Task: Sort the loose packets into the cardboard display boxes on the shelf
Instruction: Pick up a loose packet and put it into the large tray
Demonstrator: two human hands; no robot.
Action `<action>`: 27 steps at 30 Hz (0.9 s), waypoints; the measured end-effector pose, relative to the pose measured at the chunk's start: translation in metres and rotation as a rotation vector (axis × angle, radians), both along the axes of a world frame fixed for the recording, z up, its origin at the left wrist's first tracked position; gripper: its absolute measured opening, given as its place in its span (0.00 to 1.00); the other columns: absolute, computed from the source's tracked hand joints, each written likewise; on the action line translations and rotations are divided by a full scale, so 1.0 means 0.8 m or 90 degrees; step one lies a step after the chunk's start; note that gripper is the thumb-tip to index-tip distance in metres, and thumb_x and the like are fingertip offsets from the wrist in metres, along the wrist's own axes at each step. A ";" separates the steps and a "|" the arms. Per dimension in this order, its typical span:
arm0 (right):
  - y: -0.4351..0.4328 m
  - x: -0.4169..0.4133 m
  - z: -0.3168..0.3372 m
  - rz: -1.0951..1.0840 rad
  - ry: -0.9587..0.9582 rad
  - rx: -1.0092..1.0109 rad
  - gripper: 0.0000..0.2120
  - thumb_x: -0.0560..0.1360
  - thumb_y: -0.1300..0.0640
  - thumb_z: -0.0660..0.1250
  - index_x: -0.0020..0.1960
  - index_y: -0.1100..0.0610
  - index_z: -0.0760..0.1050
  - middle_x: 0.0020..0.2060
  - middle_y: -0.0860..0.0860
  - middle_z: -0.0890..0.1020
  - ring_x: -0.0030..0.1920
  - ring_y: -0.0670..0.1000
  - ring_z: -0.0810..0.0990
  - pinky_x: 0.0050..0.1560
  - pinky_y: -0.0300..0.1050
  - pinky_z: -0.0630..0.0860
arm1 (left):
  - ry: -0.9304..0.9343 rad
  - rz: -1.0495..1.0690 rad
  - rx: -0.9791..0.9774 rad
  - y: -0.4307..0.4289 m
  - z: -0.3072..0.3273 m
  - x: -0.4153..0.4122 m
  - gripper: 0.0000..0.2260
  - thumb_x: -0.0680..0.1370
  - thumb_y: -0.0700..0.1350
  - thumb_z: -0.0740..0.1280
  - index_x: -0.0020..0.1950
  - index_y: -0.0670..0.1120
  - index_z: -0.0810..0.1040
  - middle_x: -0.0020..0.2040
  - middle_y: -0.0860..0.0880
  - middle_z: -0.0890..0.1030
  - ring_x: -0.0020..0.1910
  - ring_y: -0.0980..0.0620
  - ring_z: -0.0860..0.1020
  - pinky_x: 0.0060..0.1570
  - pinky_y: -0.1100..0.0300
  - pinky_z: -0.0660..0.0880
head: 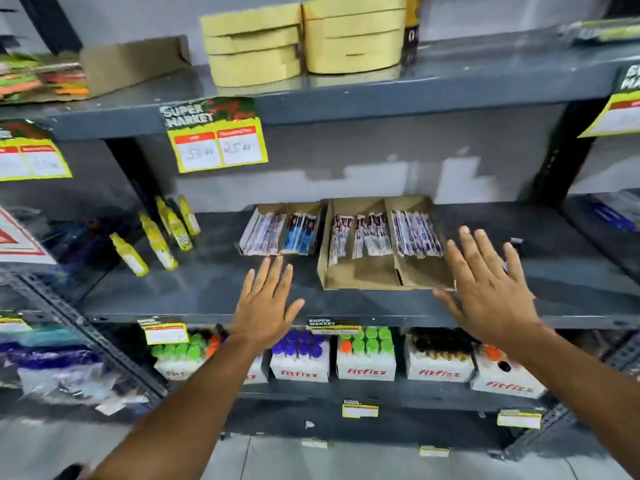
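Note:
Two cardboard display boxes stand on the grey middle shelf (207,289). The left box (250,223) holds purple and blue packets (298,233) upright in two compartments. The larger right box (360,271) has three compartments with purple-and-white packets (417,233); its front part is bare cardboard. My left hand (266,303) hovers flat, fingers spread, just below the left box and holds nothing. My right hand (491,289) is spread too, its thumb next to the right box's front right corner. A small dark item (516,241) lies on the shelf beyond my right hand.
Yellow spray bottles (157,237) stand at the left of the same shelf. Below, white Fitfizz cartons (366,362) with coloured caps line the lower shelf. Stacked tan boxes (301,39) sit on the top shelf. Yellow price tags (218,147) hang from the shelf edges.

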State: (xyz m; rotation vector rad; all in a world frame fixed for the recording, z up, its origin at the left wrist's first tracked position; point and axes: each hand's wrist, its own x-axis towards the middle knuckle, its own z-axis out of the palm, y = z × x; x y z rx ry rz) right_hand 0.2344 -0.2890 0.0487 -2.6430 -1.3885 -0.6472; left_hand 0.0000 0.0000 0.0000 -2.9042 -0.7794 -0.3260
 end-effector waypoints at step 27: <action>-0.031 0.135 -0.072 -0.578 0.286 0.060 0.13 0.75 0.50 0.58 0.51 0.51 0.80 0.52 0.59 0.80 0.54 0.63 0.75 0.57 0.59 0.67 | 0.099 0.021 -0.084 0.031 -0.052 0.010 0.46 0.72 0.74 0.46 0.70 0.37 0.69 0.71 0.36 0.69 0.70 0.36 0.67 0.66 0.39 0.64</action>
